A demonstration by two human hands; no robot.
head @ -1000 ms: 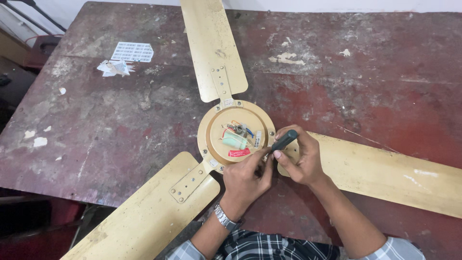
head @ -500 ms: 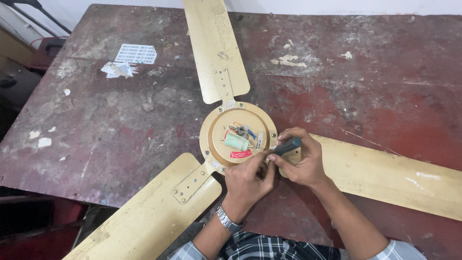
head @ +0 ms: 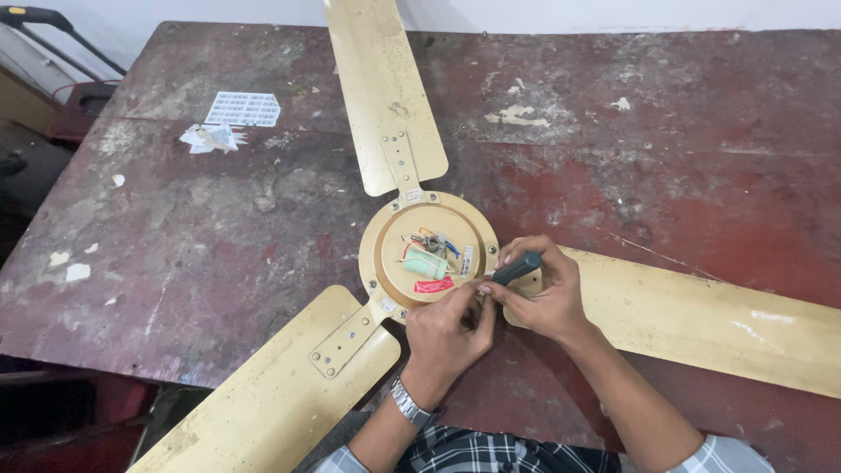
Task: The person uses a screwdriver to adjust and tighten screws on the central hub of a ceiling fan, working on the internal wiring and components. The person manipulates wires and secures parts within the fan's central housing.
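cream-yellow metal fills most of the view: a ceiling fan [head: 429, 254] lies flat on a worn, dark red bench [head: 701, 175], its round hub open and facing up. inside the hub sit a pale green cylinder [head: 424, 263], a red label [head: 434, 285] and a small tangle of coloured wires [head: 431, 238]; how the wires join is too small to make out.

the right hand [head: 543, 293] is closed round a screwdriver [head: 517, 267] with a dark grey handle, at the hub's lower right rim. only the handle shows; the shaft and tip are hidden behind the fingers of both hands. the left hand [head: 447, 326], with a metal watch [head: 408, 405] on its wrist, has its fingers pinched together right where the tool meets the rim, touching the right hand. whether it holds a screw or only steadies the tip i cannot tell.

three blades run out from the hub: one up past the top edge, one to the lower left and one to the right, all cut off by the frame. the right hand covers the bracket of the right blade.

scraps of white paper [head: 232, 118] lie well apart at the far left of the bench. checked sleeves show at the bottom edge, partly cut off.
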